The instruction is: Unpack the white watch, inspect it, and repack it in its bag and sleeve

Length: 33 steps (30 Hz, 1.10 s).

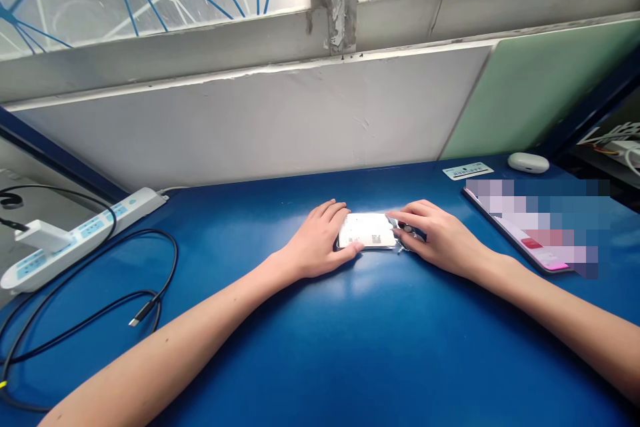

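Observation:
A flat white packet (369, 229) in shiny clear plastic, with small print and a square code on it, lies on the blue table. My left hand (325, 238) grips its left end, with the thumb along the near edge and the fingers at the far edge. At the right end, the bent fingers of my right hand (431, 235) pinch the crinkled plastic. Part of a small dark item (414, 232) shows between those fingers; its kind cannot be made out.
A white power strip (95, 235) with a plugged-in charger (46, 239) lies at the left, beside a looped black cable (145, 312). To the right are a partly blurred tablet-like device (520, 233), a printed card (468, 170) and a white rounded case (528, 162). A wall (260, 123) borders the table's back.

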Each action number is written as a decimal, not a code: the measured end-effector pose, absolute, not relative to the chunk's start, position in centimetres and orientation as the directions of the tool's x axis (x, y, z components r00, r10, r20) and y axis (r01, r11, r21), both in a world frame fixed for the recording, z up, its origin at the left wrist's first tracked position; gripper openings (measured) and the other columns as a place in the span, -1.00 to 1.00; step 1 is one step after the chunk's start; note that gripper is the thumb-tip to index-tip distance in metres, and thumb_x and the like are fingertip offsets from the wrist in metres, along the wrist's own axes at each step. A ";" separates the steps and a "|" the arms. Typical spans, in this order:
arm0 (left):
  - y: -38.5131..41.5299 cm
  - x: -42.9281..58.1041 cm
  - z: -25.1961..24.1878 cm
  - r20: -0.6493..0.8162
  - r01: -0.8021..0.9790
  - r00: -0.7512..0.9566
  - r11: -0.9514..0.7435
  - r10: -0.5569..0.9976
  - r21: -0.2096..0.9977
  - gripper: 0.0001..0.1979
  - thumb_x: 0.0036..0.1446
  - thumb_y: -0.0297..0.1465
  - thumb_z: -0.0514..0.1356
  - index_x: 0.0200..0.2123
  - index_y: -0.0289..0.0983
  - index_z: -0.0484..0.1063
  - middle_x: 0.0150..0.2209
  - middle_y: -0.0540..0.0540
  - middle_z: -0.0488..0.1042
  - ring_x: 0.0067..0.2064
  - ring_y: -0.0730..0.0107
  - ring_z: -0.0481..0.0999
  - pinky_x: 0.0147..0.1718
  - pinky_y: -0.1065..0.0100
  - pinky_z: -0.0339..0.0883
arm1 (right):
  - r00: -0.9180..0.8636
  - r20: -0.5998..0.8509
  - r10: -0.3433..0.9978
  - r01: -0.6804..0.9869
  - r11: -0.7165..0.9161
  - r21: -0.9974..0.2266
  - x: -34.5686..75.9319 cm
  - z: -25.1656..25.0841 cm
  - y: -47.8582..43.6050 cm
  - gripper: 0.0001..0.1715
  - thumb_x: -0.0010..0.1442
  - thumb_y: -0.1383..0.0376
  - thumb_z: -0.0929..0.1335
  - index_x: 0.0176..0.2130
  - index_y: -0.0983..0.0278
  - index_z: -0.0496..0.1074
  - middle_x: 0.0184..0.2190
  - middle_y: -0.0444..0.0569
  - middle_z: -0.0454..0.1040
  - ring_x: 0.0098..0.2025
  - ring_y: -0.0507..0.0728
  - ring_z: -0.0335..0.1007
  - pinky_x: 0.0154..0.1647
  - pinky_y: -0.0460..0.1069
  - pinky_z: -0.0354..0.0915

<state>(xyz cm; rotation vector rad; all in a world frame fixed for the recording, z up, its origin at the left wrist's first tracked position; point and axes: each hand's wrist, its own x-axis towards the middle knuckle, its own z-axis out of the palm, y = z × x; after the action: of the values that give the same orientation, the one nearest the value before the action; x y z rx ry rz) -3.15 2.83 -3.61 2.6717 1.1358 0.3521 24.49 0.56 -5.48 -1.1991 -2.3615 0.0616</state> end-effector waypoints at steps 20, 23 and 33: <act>2.8 -3.1 -3.6 0.085 0.677 0.688 -0.680 0.720 0.283 -0.28 0.31 0.01 0.04 0.33 -0.36 0.10 0.36 -0.42 0.14 0.42 -0.21 0.02 0.32 -0.15 0.01 | -0.469 0.460 0.754 0.715 0.629 -0.303 24.2 -5.4 0.6 -0.65 0.38 0.22 0.26 0.01 0.24 0.56 -0.10 0.10 0.62 -0.07 0.26 0.50 -0.07 0.15 0.46; 2.8 -3.1 -3.7 0.133 0.663 0.684 -0.687 0.718 0.299 -0.36 0.26 -0.04 0.13 0.25 -0.33 0.21 0.32 -0.40 0.22 0.39 -0.20 0.10 0.31 -0.15 0.06 | -0.524 0.470 0.710 0.664 0.686 -0.296 24.1 -5.2 0.5 -0.65 0.38 0.25 0.26 0.06 0.19 0.53 -0.10 0.08 0.62 -0.12 0.24 0.52 -0.10 0.14 0.46; 3.1 -3.3 -4.0 0.126 0.670 0.671 -0.671 0.730 0.316 -0.26 0.18 0.07 0.22 0.23 -0.31 0.27 0.32 -0.37 0.22 0.40 -0.21 0.07 0.31 -0.13 0.07 | -0.578 0.470 0.667 0.624 0.733 -0.272 23.7 -5.2 0.0 -0.70 0.35 0.26 0.31 0.02 0.22 0.53 -0.14 0.08 0.61 -0.15 0.22 0.53 -0.14 0.11 0.47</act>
<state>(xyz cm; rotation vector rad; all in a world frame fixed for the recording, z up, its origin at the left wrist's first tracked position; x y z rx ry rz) -3.33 3.10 -3.99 2.6432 1.1279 0.3561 23.70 0.01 -5.15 -0.9744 -2.3790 0.1032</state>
